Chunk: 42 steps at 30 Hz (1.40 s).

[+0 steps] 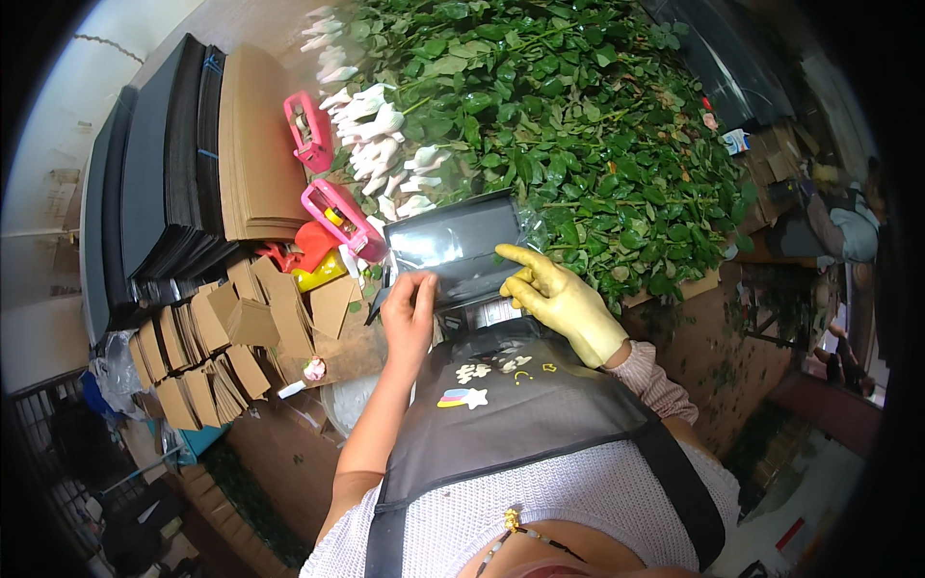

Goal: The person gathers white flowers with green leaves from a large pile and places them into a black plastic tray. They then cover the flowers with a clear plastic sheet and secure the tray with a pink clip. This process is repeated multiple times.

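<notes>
My bare left hand (408, 312) pinches the near left edge of a black sheet with clear plastic film (455, 249) between thumb and fingers. My right hand (560, 300) wears a yellow rubber glove. Its index finger stretches over the right side of the black sheet, while the other fingers curl loosely below. Nothing shows between the gloved fingers. Just beyond the sheet lie rose stems with green leaves (549, 137), their heads sleeved in white netting (372, 134). Two pink tape dispensers (347, 220) stand to the left of the sheet.
Stacked black sheets (159, 159) and brown cardboard sheets (260, 144) stand at left. Nearer are bundles of small cardboard pieces (209, 329), a red-and-yellow object (314, 253), a loose pink flower head (314, 369) and a white marker-like item (291, 389). Another person (853, 227) is at far right.
</notes>
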Each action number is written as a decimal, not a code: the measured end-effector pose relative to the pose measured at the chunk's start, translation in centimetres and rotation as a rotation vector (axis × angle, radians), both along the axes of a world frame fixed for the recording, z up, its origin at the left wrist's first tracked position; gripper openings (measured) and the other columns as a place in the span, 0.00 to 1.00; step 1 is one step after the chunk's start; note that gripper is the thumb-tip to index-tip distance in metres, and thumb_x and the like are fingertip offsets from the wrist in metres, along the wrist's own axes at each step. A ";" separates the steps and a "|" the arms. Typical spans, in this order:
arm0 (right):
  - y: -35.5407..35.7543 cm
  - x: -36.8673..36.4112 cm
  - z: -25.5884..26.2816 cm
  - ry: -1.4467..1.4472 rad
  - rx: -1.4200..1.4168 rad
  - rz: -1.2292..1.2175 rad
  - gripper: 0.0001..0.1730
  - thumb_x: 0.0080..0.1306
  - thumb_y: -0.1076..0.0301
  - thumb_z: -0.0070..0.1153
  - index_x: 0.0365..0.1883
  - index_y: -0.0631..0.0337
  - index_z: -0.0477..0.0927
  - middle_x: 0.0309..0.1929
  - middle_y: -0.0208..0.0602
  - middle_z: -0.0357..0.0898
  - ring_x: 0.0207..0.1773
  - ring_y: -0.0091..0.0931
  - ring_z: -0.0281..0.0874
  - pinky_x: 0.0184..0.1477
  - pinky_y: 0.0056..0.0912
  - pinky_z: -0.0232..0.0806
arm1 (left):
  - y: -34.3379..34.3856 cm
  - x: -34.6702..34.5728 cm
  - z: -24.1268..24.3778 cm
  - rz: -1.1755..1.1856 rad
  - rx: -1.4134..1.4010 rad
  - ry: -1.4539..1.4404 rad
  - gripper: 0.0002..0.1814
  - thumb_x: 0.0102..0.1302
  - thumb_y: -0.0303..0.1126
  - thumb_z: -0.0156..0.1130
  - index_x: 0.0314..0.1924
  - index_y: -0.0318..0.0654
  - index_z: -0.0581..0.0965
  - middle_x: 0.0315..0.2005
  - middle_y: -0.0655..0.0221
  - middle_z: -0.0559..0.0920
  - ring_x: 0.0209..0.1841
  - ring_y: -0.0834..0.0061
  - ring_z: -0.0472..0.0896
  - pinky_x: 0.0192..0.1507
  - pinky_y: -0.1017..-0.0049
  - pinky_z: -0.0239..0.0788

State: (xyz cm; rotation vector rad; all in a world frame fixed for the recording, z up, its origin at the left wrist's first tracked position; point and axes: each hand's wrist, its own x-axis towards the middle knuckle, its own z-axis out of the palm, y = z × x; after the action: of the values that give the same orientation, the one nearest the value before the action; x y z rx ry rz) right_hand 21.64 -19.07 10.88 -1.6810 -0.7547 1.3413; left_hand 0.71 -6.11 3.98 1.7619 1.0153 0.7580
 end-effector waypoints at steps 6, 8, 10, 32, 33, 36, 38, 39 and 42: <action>0.6 -0.8 -0.2 -0.140 0.054 0.097 0.28 0.76 0.71 0.57 0.74 0.54 0.71 0.43 0.30 0.84 0.42 0.17 0.79 0.47 0.22 0.73 | 2.2 1.6 -3.4 -0.046 0.395 0.200 0.05 0.63 0.29 0.73 0.39 0.40 0.86 0.34 0.62 0.82 0.37 0.61 0.82 0.39 0.66 0.74; 0.7 -0.6 -0.2 -0.183 0.055 0.103 0.28 0.76 0.70 0.57 0.74 0.54 0.72 0.43 0.29 0.84 0.42 0.17 0.79 0.48 0.22 0.73 | 2.3 2.0 -3.4 -0.043 0.472 0.136 0.07 0.60 0.27 0.75 0.38 0.41 0.86 0.37 0.64 0.82 0.39 0.63 0.82 0.40 0.67 0.74; 0.6 -0.5 -0.7 -0.196 0.063 0.110 0.28 0.76 0.70 0.57 0.74 0.54 0.72 0.42 0.29 0.84 0.42 0.17 0.78 0.48 0.23 0.73 | 2.4 2.0 -3.3 -0.026 0.465 0.163 0.08 0.58 0.30 0.77 0.38 0.44 0.87 0.40 0.66 0.81 0.44 0.60 0.80 0.45 0.63 0.72; 0.9 -0.3 -0.8 -0.234 0.001 0.172 0.27 0.76 0.60 0.58 0.72 0.53 0.73 0.45 0.36 0.87 0.45 0.27 0.85 0.51 0.30 0.75 | 6.1 1.8 -4.7 0.012 0.589 0.279 0.20 0.56 0.40 0.80 0.47 0.48 0.84 0.61 0.56 0.73 0.66 0.50 0.66 0.68 0.53 0.55; 0.8 -0.4 -1.0 -0.242 0.006 0.171 0.27 0.75 0.58 0.58 0.71 0.52 0.74 0.46 0.39 0.88 0.46 0.31 0.87 0.51 0.33 0.76 | 5.9 1.6 -4.6 0.030 0.563 0.234 0.20 0.57 0.39 0.80 0.48 0.46 0.83 0.61 0.56 0.73 0.66 0.50 0.66 0.68 0.53 0.55; 0.9 -0.5 -0.5 -0.223 0.011 0.152 0.26 0.77 0.67 0.58 0.72 0.55 0.73 0.43 0.31 0.84 0.45 0.20 0.80 0.52 0.25 0.73 | 5.3 1.0 -4.5 0.135 0.452 0.054 0.20 0.60 0.36 0.77 0.50 0.43 0.80 0.61 0.54 0.73 0.66 0.51 0.67 0.68 0.54 0.56; 1.0 -0.7 0.5 -0.203 0.011 0.154 0.26 0.77 0.67 0.58 0.72 0.55 0.73 0.43 0.31 0.83 0.45 0.19 0.80 0.53 0.25 0.73 | 4.6 0.1 -4.4 0.201 0.455 -0.016 0.18 0.61 0.34 0.76 0.49 0.42 0.80 0.56 0.56 0.75 0.62 0.53 0.70 0.66 0.56 0.58; 1.1 -0.7 0.9 -0.193 0.011 0.154 0.26 0.77 0.67 0.58 0.72 0.56 0.73 0.44 0.30 0.83 0.45 0.19 0.80 0.53 0.25 0.73 | 4.4 -0.5 -4.0 0.196 0.516 0.002 0.17 0.61 0.34 0.76 0.48 0.42 0.80 0.53 0.58 0.76 0.59 0.54 0.71 0.64 0.57 0.60; 1.4 -1.1 1.2 -0.160 -0.003 0.158 0.25 0.77 0.68 0.57 0.71 0.56 0.74 0.44 0.30 0.82 0.46 0.19 0.79 0.54 0.24 0.72 | 3.8 -1.3 -1.6 -0.043 0.686 0.217 0.15 0.60 0.35 0.77 0.43 0.41 0.82 0.44 0.64 0.78 0.52 0.57 0.73 0.57 0.59 0.63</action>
State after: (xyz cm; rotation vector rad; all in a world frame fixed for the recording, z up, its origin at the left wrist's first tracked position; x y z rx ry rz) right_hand 20.58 -17.70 12.06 -1.7772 -0.9960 1.3247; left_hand -0.59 -2.32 2.37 2.4877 0.9096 0.9779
